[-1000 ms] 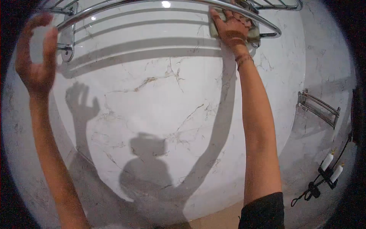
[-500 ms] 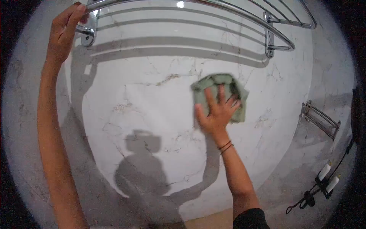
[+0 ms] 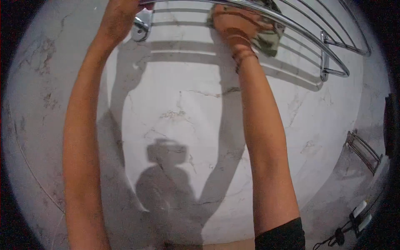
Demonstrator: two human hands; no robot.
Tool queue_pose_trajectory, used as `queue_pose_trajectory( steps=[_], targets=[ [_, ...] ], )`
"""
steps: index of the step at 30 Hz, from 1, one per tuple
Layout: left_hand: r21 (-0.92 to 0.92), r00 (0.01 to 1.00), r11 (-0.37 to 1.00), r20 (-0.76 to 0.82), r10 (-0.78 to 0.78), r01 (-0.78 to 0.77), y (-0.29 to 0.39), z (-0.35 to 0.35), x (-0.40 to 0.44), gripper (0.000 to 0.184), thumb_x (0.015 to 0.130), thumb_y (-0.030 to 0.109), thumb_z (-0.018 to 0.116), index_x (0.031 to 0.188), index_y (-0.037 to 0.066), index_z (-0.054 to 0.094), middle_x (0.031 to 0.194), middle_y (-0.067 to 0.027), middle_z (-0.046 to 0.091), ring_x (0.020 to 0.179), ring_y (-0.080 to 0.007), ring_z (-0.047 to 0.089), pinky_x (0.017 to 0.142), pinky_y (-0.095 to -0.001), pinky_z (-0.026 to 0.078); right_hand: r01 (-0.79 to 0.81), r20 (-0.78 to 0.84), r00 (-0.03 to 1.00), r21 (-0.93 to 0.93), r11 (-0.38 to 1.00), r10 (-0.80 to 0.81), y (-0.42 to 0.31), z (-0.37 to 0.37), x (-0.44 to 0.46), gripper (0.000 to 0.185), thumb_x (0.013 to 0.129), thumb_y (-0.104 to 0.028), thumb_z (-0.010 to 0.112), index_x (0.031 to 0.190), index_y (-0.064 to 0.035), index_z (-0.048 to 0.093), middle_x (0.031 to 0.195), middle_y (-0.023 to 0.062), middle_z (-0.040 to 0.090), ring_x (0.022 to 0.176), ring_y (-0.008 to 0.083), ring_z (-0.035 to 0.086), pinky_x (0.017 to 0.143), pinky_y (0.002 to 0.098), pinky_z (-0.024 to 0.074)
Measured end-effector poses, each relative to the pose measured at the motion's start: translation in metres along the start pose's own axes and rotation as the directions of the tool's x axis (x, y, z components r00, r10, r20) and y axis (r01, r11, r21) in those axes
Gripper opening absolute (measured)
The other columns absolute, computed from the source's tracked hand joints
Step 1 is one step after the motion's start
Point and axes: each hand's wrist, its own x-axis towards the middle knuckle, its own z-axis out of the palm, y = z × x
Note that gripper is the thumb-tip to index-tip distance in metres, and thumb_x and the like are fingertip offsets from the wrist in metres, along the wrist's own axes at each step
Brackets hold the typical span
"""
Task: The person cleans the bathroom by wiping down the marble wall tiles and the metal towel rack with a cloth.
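At the top left, my left hand (image 3: 121, 18) is closed round the left end of the chrome rack (image 3: 291, 24), its fingertips partly cut off by the frame's upper edge. My right hand (image 3: 236, 23) is behind the rack's front bar and presses a green patterned cloth (image 3: 268, 41) against the white marbled wall (image 3: 183, 121). Part of the cloth sticks out to the right of the hand. The fingers of my right hand are partly hidden by the bar and blurred.
A smaller metal rack (image 3: 364, 151) hangs on the grey wall at the right. Below it are white bottles (image 3: 365, 223) in a black holder with a dark cord. Shadows of my head and arms fall on the wall.
My left hand, open a second ago, has taken hold of the rack. My right hand has moved down from the rack, then back up behind its bar with the cloth. The view has shifted.
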Motion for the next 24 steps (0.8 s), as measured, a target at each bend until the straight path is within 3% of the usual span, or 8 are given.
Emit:
queue_pose_trajectory(
  steps=[3, 4, 5, 6, 11, 17, 20, 24],
  targets=[
    [-0.121, 0.996, 0.992, -0.083, 0.036, -0.046, -0.005, 0.006, 0.003, 0.06, 0.105, 0.058, 0.045, 0.069, 0.011, 0.051, 0.063, 0.0036, 0.047, 0.057, -0.0096, 0.042, 0.053, -0.0295, 0.034, -0.035, 0.279, 0.96, 0.129, 0.991, -0.003, -0.057, 0.015, 0.001, 0.068, 0.096, -0.053, 0.05, 0.149, -0.0106, 0.052, 0.156, 0.02, 0.047, 0.146, 0.0422, 0.041, 0.114, 0.0722, 0.0251],
    [-0.123, 0.996, 0.991, -0.081, 0.033, -0.043, -0.006, 0.003, 0.002, 0.06, 0.105, 0.058, 0.045, 0.069, 0.011, 0.051, 0.063, 0.0036, 0.047, 0.057, -0.0096, 0.042, 0.053, -0.0295, 0.034, 0.156, -0.139, 0.984, 0.332, 0.93, -0.115, -0.068, 0.026, -0.02, 0.062, 0.097, -0.048, 0.047, 0.146, -0.0109, 0.056, 0.153, 0.0217, 0.051, 0.143, 0.0446, 0.043, 0.113, 0.0736, 0.0244],
    [-0.029, 0.998, 0.999, -0.054, 0.04, -0.042, 0.007, 0.002, 0.001, 0.062, 0.105, 0.059, 0.045, 0.067, 0.01, 0.052, 0.061, 0.003, 0.048, 0.056, -0.0096, 0.042, 0.053, -0.0298, 0.034, 0.019, 0.419, 0.894, 0.316, 0.949, -0.157, -0.081, 0.027, 0.001, 0.056, 0.096, -0.046, 0.051, 0.141, -0.014, 0.062, 0.149, 0.0199, 0.056, 0.139, 0.0454, 0.047, 0.111, 0.0772, 0.0221],
    [0.063, 0.999, 0.997, -0.029, 0.044, -0.042, 0.014, 0.002, -0.001, 0.063, 0.105, 0.059, 0.044, 0.065, 0.01, 0.053, 0.059, 0.0023, 0.048, 0.055, -0.0096, 0.041, 0.052, -0.03, 0.034, 0.262, 0.115, 0.948, 0.257, 0.93, -0.298, -0.087, 0.009, -0.02, 0.055, 0.095, -0.045, 0.052, 0.137, -0.0126, 0.064, 0.144, 0.0185, 0.06, 0.134, 0.0441, 0.052, 0.109, 0.0767, 0.0235],
    [0.054, 0.998, 0.998, -0.061, 0.018, -0.015, 0.004, 0.001, -0.001, 0.064, 0.104, 0.059, 0.046, 0.064, 0.01, 0.054, 0.057, 0.0012, 0.048, 0.054, -0.01, 0.042, 0.053, -0.0301, 0.035, 0.606, 0.128, 0.762, 0.205, 0.769, -0.634, -0.044, -0.026, -0.054, 0.054, 0.096, -0.048, 0.053, 0.141, -0.0218, 0.062, 0.147, 0.0168, 0.058, 0.132, 0.0417, 0.055, 0.11, 0.0772, 0.0206],
    [-0.094, 0.993, 0.994, -0.111, 0.043, -0.054, -0.001, 0.01, 0.001, 0.055, 0.105, 0.051, 0.05, 0.065, 0.014, 0.049, 0.061, 0.0028, 0.048, 0.056, -0.01, 0.044, 0.054, -0.0308, 0.039, 0.43, -0.303, 0.884, 0.227, 0.874, -0.357, 0.095, 0.015, -0.061, 0.061, 0.1, -0.063, 0.044, 0.151, -0.0306, 0.051, 0.164, 0.009, 0.036, 0.145, 0.0529, 0.031, 0.11, 0.0804, 0.0112],
    [-0.112, 0.988, 0.988, -0.126, 0.093, -0.107, -0.008, 0.014, 0.006, 0.056, 0.105, 0.049, 0.05, 0.063, 0.012, 0.048, 0.058, 0.0021, 0.048, 0.054, -0.0114, 0.045, 0.054, -0.0319, 0.04, 0.025, -0.299, 0.954, -0.033, 0.999, -0.034, 0.1, -0.003, -0.122, 0.061, 0.099, -0.062, 0.047, 0.149, -0.0282, 0.054, 0.164, 0.0124, 0.035, 0.144, 0.0653, 0.019, 0.101, 0.0881, 0.0093],
    [0.004, 0.986, 0.996, -0.141, 0.09, -0.091, -0.008, 0.011, 0.008, 0.061, 0.104, 0.049, 0.05, 0.059, 0.008, 0.05, 0.053, 0.0001, 0.048, 0.052, -0.0134, 0.046, 0.053, -0.0336, 0.04, 0.039, -0.142, 0.989, -0.094, 0.995, -0.052, 0.04, 0.0, -0.2, 0.056, 0.098, -0.054, 0.05, 0.146, -0.025, 0.056, 0.16, 0.0148, 0.037, 0.14, 0.0611, 0.028, 0.101, 0.0869, 0.014]
  ],
)
